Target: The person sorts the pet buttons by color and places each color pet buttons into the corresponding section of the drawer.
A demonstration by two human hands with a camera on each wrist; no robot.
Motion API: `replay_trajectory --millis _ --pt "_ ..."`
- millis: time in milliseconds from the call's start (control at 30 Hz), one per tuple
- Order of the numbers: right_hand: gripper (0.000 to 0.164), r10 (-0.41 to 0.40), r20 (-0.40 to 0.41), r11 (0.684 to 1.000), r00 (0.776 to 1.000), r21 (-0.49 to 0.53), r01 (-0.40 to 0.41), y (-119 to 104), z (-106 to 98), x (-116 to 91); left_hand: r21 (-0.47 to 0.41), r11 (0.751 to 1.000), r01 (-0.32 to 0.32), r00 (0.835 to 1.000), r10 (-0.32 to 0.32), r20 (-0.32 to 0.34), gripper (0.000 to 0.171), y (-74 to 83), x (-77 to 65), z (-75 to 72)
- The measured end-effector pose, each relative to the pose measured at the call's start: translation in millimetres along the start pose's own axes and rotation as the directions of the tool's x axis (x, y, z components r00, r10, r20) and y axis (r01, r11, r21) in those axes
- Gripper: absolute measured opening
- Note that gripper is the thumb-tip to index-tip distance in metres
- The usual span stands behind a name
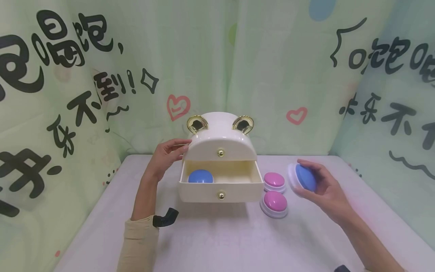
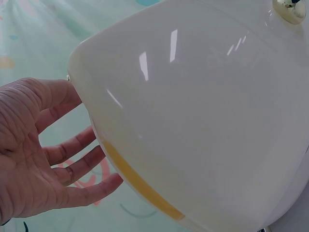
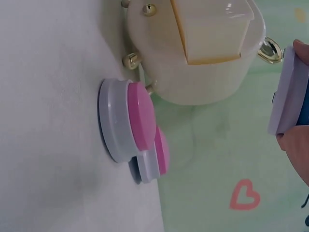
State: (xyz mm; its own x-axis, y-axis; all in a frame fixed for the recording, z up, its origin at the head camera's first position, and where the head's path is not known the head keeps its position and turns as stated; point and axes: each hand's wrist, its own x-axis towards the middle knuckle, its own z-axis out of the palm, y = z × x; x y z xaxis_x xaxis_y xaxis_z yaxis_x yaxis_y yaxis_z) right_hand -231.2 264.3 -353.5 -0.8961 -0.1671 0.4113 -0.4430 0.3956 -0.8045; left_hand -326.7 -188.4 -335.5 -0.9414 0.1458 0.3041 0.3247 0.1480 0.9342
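Observation:
A white frog-shaped drawer box (image 1: 221, 126) with gold-rimmed eyes stands at the centre in the head view. Its lower drawer (image 1: 200, 193) is pulled out, and a blue-topped round button (image 1: 200, 176) lies at the drawer's left side. My left hand (image 1: 166, 158) rests against the box's left side; the left wrist view shows the fingers (image 2: 79, 169) spread along its edge. To the right of the box, my right hand (image 1: 327, 190) holds up another blue-topped button (image 1: 306, 177) by its white rim, tilted on its side between thumb and fingers.
Two pink-topped buttons with white bases, a nearer one (image 1: 275, 201) and a farther one (image 1: 274, 180), sit on the white table (image 1: 210, 241) just right of the drawer. A printed pale green curtain (image 1: 265, 75) hangs behind and along both sides.

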Motion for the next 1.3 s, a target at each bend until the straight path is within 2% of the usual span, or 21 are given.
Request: replay_trajectory --millis 167,433,733,967,1067,1300 --pt "0.074 -0.047 0.001 0.998 0.999 0.053 0.047 -8 8 5 0.003 1.0 -0.003 1.0 0.003 0.0 0.036 -0.3 0.2 -0.1" --pt "0.074 -0.06 0.008 0.998 0.998 0.023 0.06 -18 22 12 0.007 1.0 -0.006 1.0 0.006 -0.001 0.036 -0.1 -0.4 -0.5" --pt "0.072 -0.121 0.036 0.987 0.992 0.113 0.116 -23 35 20 0.014 1.0 -0.013 1.0 0.013 -0.001 0.036 0.7 -0.6 -0.4" --pt "0.071 -0.177 0.072 0.967 0.982 0.2 0.16 -27 45 26 0.008 1.0 -0.012 1.0 0.012 -0.001 0.035 -0.1 0.3 0.1" --pt "0.071 -0.169 0.093 0.972 0.981 0.179 0.15 -31 48 28 0.016 1.0 -0.011 1.0 0.011 -0.001 0.036 -0.1 0.6 0.0" --pt "0.066 -0.14 0.175 0.99 0.975 0.038 0.135 -41 50 35 0.027 1.0 -0.007 1.0 0.007 -0.003 0.036 -0.4 0.8 -0.3"
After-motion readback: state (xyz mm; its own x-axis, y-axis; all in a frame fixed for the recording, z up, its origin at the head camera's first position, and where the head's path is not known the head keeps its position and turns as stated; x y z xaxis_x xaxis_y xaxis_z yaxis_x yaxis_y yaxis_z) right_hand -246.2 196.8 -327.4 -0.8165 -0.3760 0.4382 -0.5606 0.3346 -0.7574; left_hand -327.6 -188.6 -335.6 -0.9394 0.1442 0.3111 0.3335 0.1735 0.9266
